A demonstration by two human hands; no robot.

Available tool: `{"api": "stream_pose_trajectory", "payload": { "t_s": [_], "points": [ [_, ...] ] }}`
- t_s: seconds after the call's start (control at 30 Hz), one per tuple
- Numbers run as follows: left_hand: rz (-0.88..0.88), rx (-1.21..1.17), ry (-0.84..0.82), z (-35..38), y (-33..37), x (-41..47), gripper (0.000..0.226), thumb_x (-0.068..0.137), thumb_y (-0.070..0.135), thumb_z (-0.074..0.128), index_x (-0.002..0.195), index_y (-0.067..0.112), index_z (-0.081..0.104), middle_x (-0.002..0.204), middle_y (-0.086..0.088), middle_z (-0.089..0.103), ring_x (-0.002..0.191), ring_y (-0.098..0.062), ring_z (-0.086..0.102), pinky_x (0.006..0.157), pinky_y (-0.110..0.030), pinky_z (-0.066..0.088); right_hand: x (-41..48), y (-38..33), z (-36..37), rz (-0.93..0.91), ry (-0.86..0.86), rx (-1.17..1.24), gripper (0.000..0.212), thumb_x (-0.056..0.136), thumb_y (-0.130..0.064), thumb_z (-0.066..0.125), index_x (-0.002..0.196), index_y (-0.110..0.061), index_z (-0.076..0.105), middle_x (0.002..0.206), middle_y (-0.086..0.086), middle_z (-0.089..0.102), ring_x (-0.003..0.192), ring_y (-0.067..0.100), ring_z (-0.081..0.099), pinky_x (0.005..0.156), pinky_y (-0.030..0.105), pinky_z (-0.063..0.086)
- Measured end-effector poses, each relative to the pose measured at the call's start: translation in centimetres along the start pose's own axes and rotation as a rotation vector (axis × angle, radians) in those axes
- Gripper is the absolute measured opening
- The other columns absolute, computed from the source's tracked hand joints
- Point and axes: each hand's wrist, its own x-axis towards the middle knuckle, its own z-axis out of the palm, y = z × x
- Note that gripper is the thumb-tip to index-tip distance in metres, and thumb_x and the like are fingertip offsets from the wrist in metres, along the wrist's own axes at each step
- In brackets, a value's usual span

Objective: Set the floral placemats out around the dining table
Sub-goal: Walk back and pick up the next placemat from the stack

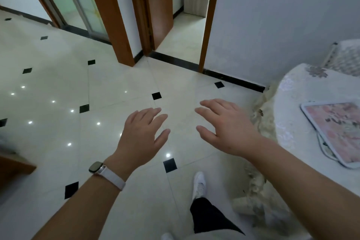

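Left hand [143,132], right hand [227,126] out front over floor, palms down, fingers spread, both empty. Floral placemats [335,132] stacked flat near table [303,91] near edge, right of hands. Likely thin, light, semi-stiff; pinch rim at overhanging corner, lift top one.

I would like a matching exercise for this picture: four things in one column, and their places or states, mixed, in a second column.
Things:
1. left hand
2. right hand
3. floral placemat
4. white shoe

Places or states:
A. lies on the covered table
B. on the tiled floor
C. open and empty, watch on its wrist
D. open and empty, nearer the table

Pairs: 1-C, 2-D, 3-A, 4-B
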Motion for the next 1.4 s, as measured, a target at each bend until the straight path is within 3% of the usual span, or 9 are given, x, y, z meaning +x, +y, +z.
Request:
{"api": "stream_pose_trajectory", "payload": {
  "t_s": [0.33, 0.53, 0.87, 1.03, 1.4],
  "points": [
    [0.004, 0.077, -0.058, 4.0, -1.3, 15.7, 0.043, 0.093, 0.042, 0.045, 0.121, 0.017, 0.066, 0.129, -0.005, 0.064, 0.118, -0.028, 0.057, 0.103, -0.048, 0.037, 10.1, 12.9, 2.4, 0.104, -0.075, 0.076, 0.057, 0.092, -0.056, 0.037, 0.138, -0.024, 0.051, 0.143, 0.0, 0.052, 0.133, 0.022, 0.044, 0.107, 0.041, 0.036],
    [0.066, 0.081, -0.065, 6.2, 2.4, 27.2, 0.043, 0.096, 0.044, 0.04, 0.122, 0.02, 0.064, 0.13, -0.003, 0.063, 0.121, -0.024, 0.056, 0.108, -0.049, 0.033, 12.6, 22.0, 0.8, 0.165, -0.049, 0.055, 0.056, 0.092, -0.057, 0.039, 0.138, -0.026, 0.051, 0.143, 0.0, 0.052, 0.133, 0.021, 0.045, 0.108, 0.041, 0.036],
    [0.4, 0.04, -0.193, 12.8, 11.4, 41.5, 0.047, 0.096, 0.049, 0.036, 0.126, 0.024, 0.063, 0.133, -0.001, 0.062, 0.124, -0.021, 0.055, 0.109, -0.041, 0.03, 7.8, 34.3, -1.2, 0.512, 0.047, 0.022, 0.052, 0.091, -0.051, 0.042, 0.127, -0.019, 0.06, 0.131, 0.005, 0.061, 0.12, 0.027, 0.056, 0.096, 0.042, 0.045],
    [0.561, -0.095, -0.179, 16.6, 16.6, 47.0, 0.045, 0.095, 0.045, 0.041, 0.122, 0.019, 0.065, 0.127, -0.004, 0.064, 0.118, -0.025, 0.058, 0.104, -0.045, 0.037, 4.2, 37.8, -0.8, 0.718, 0.066, 0.003, 0.051, 0.089, -0.05, 0.043, 0.122, -0.017, 0.065, 0.126, 0.006, 0.065, 0.115, 0.029, 0.06, 0.09, 0.042, 0.048],
    [0.93, -0.297, -0.215, 26.3, 21.9, 60.1, 0.039, 0.093, 0.042, 0.048, 0.116, 0.018, 0.067, 0.124, -0.002, 0.064, 0.114, -0.023, 0.057, 0.099, -0.04, 0.036, 6.2, 44.7, -0.1, 1.091, 0.004, -0.007, 0.054, 0.091, -0.054, 0.038, 0.128, -0.021, 0.06, 0.135, 0.004, 0.059, 0.123, 0.027, 0.054, 0.096, 0.044, 0.044]
  ]
}}
